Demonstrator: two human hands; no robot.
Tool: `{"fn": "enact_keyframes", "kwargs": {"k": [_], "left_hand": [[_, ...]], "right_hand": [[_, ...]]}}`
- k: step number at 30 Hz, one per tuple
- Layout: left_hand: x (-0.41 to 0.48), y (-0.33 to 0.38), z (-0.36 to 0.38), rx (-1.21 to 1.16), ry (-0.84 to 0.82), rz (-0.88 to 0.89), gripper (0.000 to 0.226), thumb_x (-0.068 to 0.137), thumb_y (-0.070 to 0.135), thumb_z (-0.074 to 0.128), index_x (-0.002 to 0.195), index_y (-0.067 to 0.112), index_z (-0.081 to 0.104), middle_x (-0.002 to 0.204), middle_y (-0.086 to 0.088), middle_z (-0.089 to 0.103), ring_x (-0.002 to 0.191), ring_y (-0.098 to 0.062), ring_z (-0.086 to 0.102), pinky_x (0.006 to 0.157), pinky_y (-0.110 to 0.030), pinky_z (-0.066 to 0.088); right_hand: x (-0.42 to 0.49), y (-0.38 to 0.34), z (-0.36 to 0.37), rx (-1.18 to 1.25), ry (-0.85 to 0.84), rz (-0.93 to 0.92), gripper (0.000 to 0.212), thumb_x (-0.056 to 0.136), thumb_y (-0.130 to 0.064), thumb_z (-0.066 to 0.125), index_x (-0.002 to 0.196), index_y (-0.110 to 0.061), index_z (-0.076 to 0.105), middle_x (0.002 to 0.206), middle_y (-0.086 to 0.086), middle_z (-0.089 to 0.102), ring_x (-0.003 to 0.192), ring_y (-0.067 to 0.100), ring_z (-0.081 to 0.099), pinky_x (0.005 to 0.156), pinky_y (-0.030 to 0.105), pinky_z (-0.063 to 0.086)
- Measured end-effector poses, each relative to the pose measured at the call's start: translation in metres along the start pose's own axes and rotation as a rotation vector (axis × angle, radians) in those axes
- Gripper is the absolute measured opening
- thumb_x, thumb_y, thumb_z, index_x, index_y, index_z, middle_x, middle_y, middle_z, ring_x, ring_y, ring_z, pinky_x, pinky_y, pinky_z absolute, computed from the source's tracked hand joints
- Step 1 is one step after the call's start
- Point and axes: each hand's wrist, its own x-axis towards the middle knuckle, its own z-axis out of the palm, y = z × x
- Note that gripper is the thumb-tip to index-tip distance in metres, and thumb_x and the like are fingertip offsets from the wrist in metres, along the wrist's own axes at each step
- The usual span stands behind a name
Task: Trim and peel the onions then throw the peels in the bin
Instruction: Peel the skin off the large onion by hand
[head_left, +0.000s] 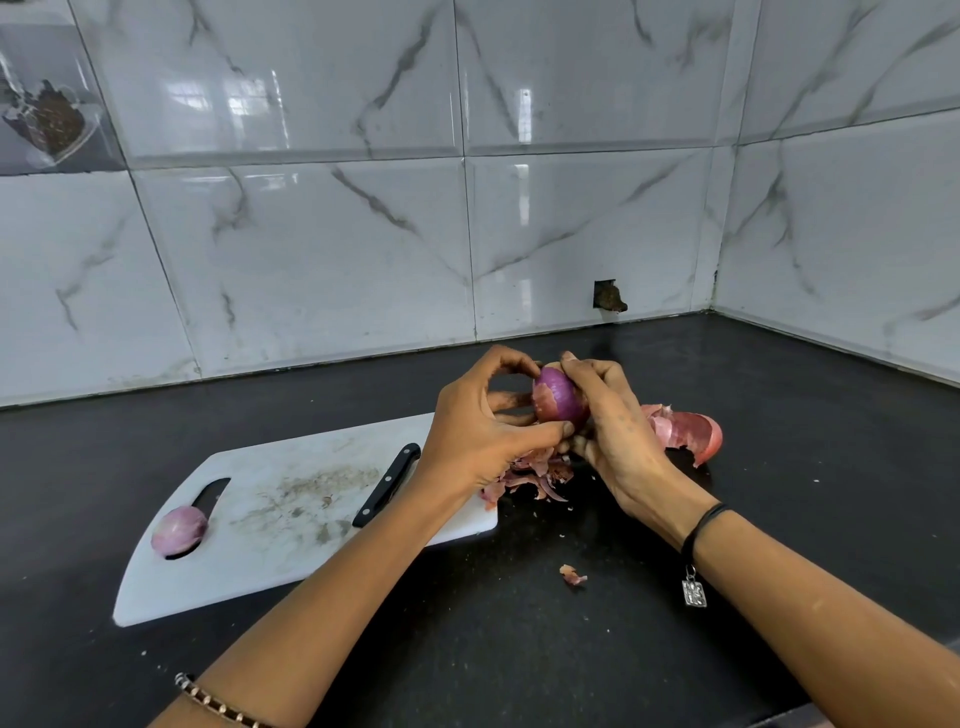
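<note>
Your two hands hold a partly peeled purple onion (558, 397) above a black stone counter (519, 649).

Your left hand (483, 431) curls round the onion's left side, thumb beneath it. Your right hand (613, 431) grips its right side. Loose pink peels (530, 475) lie below your hands, and a larger reddish peel shell (685, 428) lies just to the right. The white plastic cutting board (291, 519) on the left carries a peeled pale-purple onion (179, 529) and a black-handled knife (387, 483).

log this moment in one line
left hand and right hand grip purple onion; black-handled knife on white cutting board; pink peels on black counter
</note>
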Motion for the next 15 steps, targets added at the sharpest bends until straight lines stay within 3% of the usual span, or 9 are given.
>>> {"fn": "enact_keyframes", "kwargs": {"k": [2,5,9,12,15], "left_hand": [[-0.0005,0.0017,-0.0013,0.014,-0.017,0.009,0.052,0.066,0.0,0.093,0.107,0.017,0.066,0.108,0.007,0.072,0.094,-0.011,0.076,0.08,-0.03,0.063],[-0.0005,0.0017,-0.0023,0.025,-0.015,0.014,0.05,0.066,0.0,0.093,0.105,0.016,0.066,0.107,0.006,0.072,0.093,-0.011,0.076,0.079,-0.031,0.063],[-0.0002,0.0014,-0.0022,0.031,0.009,0.012,0.047,0.064,0.001,0.094,0.1,0.014,0.068,0.106,0.005,0.074,0.093,-0.01,0.075,0.08,-0.032,0.063],[0.0017,-0.0028,-0.0006,0.051,0.032,0.034,0.036,0.063,0.003,0.095,0.09,0.009,0.07,0.114,0.006,0.071,0.098,-0.012,0.074,0.083,-0.029,0.062],[0.003,-0.005,0.0003,0.086,0.026,0.035,0.027,0.064,0.005,0.095,0.079,0.007,0.072,0.117,0.01,0.068,0.102,-0.009,0.072,0.085,-0.026,0.06]], "right_hand": [[0.0013,0.0009,0.0,0.003,-0.001,0.004,0.037,0.097,-0.042,0.063,0.123,-0.018,0.051,0.086,-0.001,0.075,0.073,0.018,0.071,0.061,0.032,0.057],[0.0024,0.0025,-0.001,-0.019,-0.001,-0.01,0.038,0.097,-0.043,0.063,0.123,-0.019,0.052,0.092,0.002,0.074,0.077,0.022,0.07,0.065,0.035,0.055],[0.0017,0.0021,-0.0001,-0.033,-0.012,-0.026,0.037,0.097,-0.043,0.062,0.122,-0.019,0.051,0.081,-0.003,0.077,0.071,0.017,0.071,0.066,0.038,0.057],[0.0025,0.0012,-0.0008,0.001,-0.001,-0.011,0.037,0.097,-0.042,0.063,0.123,-0.017,0.051,0.097,0.007,0.071,0.077,0.021,0.071,0.08,0.05,0.06],[0.0019,-0.0002,-0.0011,0.024,0.002,-0.008,0.035,0.098,-0.041,0.062,0.121,-0.017,0.051,0.103,0.009,0.068,0.074,0.016,0.073,0.066,0.036,0.062]]}}
